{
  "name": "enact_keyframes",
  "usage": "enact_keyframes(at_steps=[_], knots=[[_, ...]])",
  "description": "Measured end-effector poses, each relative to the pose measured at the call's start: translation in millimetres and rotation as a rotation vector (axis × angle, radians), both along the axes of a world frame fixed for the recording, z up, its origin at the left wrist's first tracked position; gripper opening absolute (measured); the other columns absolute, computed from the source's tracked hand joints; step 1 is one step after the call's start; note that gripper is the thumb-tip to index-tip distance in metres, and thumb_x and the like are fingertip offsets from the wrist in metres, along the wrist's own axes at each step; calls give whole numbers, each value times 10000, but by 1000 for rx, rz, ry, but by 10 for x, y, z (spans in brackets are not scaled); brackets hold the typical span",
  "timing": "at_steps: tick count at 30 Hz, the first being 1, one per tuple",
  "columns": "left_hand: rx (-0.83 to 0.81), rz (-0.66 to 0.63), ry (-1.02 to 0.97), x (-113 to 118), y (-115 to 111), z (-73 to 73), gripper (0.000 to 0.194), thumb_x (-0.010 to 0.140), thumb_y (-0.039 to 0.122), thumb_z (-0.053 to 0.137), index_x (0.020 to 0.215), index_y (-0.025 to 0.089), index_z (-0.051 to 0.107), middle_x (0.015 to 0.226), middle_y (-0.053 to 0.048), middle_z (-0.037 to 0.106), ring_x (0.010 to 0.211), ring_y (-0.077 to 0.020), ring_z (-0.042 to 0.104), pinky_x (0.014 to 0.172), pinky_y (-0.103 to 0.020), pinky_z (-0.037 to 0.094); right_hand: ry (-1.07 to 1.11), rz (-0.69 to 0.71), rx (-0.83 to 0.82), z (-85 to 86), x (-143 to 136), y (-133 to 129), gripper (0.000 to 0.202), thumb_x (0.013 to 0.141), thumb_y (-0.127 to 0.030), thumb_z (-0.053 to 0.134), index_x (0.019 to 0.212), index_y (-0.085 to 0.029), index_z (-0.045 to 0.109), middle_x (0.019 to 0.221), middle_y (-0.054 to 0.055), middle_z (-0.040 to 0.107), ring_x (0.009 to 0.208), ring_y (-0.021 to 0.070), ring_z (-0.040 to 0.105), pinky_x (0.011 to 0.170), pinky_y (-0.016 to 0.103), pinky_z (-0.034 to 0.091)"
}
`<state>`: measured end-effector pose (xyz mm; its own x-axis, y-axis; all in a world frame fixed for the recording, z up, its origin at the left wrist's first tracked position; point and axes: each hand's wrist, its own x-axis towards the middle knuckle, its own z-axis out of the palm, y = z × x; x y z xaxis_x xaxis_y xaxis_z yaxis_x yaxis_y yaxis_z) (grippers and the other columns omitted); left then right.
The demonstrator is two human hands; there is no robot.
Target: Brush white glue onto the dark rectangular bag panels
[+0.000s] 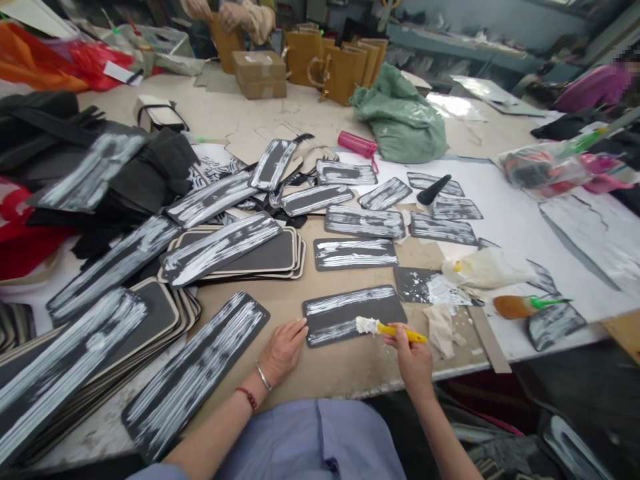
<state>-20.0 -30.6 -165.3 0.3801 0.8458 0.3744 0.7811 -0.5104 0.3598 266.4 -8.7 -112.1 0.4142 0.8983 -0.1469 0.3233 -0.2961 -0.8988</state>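
My right hand [414,357] grips the yellow handle of a brush [403,331]. White paste covers the bristles, which touch the lower edge of a dark rectangular panel [355,312]. Two white streaks run along this panel, with a bare dark band between them. At its left edge rests my left hand [284,348], fingers stretched out and fingertips on or beside the corner. Left of that hand lies a longer dark panel [200,373] streaked with white. A smeared dark sheet [417,285] with white paste sits just beyond the panel's right end.
Several streaked panels [365,221] spread across the table. Stacks of light-edged dark panels [175,313] stand at left. An amber glue bottle [515,306] and a flat strip [490,340] lie at right. Across the table, a person's hands [233,15] hold a brown bag near a carton [259,73].
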Motion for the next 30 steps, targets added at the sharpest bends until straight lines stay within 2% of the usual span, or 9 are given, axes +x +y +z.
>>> enact_keyframes(at_steps=[5, 8, 11, 15, 18, 20, 24, 28, 30], knots=[[-18, 12, -16, 24, -10, 58, 317, 816, 274, 551, 1104, 143, 564, 1154, -141, 599, 1055, -244, 544, 878, -413, 482, -242, -118, 57, 99, 521, 154, 504, 754, -615, 459, 850, -148, 621, 679, 93, 679, 649, 237, 658, 705, 377, 519], [-18, 28, -18, 43, -18, 68, 343, 800, 300, 579, 1111, 157, 560, 1154, -137, 600, 1052, -247, 551, 870, -410, 486, -440, -68, 196, 138, 621, 165, 455, 805, -559, 432, 887, -153, 620, 781, 111, 683, 742, 238, 651, 750, 385, 506], [10, 43, -26, 64, -19, 63, 318, 813, 290, 563, 1108, 170, 559, 1135, -130, 611, 1042, -244, 561, 855, -403, 492, -586, 130, 355, 83, 471, 80, 368, 842, -480, 421, 878, -183, 636, 860, 109, 677, 822, 226, 633, 787, 394, 509], [32, 44, -8, 79, -16, 52, 303, 825, 287, 550, 1099, 160, 554, 1132, -134, 610, 1038, -246, 563, 843, -402, 500, -618, 363, 394, -26, 71, -156, 251, 870, -320, 430, 937, -217, 650, 903, 98, 679, 881, 208, 633, 794, 368, 533], [34, 51, -12, 80, -15, 42, 317, 826, 298, 548, 1117, 174, 547, 1132, -127, 612, 1040, -245, 565, 850, -404, 500, -558, 437, 418, 41, -119, -306, 229, 863, -246, 453, 1000, -217, 633, 938, 92, 678, 904, 197, 634, 804, 350, 538], [46, 54, -22, 79, -14, 38, 319, 827, 304, 545, 1122, 182, 546, 1125, -122, 615, 1032, -243, 571, 843, -397, 504, -484, 434, 420, 155, -110, -328, 232, 862, -238, 451, 1018, -219, 621, 950, 86, 676, 915, 193, 631, 817, 352, 533], [74, 45, -3, 81, -3, 50, 319, 831, 303, 533, 1122, 174, 541, 1115, -116, 619, 1023, -235, 573, 838, -378, 505, -380, 207, 349, 393, 281, -137, 235, 856, -333, 464, 971, -201, 621, 940, 87, 671, 863, 203, 642, 793, 362, 530], [111, 36, 49, 96, 24, 85, 301, 836, 307, 511, 1103, 172, 543, 1088, -110, 627, 990, -229, 579, 808, -358, 506, -296, -186, 230, 513, 1014, 237, 413, 823, -518, 450, 922, -151, 614, 828, 102, 680, 698, 211, 657, 720, 363, 531], [139, 35, 72, 107, 37, 99, 290, 841, 315, 493, 1089, 174, 547, 1074, -108, 630, 969, -228, 581, 791, -355, 504, -328, -282, 198, 502, 1368, 420, 483, 800, -573, 441, 920, -139, 616, 789, 106, 682, 696, 225, 658, 736, 372, 518]])
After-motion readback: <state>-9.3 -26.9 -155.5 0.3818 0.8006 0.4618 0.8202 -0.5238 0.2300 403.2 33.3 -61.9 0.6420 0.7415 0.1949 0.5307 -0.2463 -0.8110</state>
